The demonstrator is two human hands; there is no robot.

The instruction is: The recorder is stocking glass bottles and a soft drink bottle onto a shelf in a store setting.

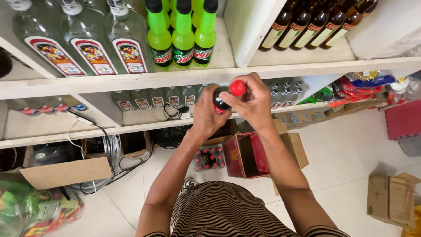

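Striped garment at bottom of frame, both forearms reaching up from it. L hand wrapped around dark soda bottle, held up in front of white shelf edge, approx mid-frame. R hand grips bottle's top end, fingers closed just beside red cap. Below on floor: open red carton, and pack of small red-capped bottles just L of it. Green bottles on shelf above.
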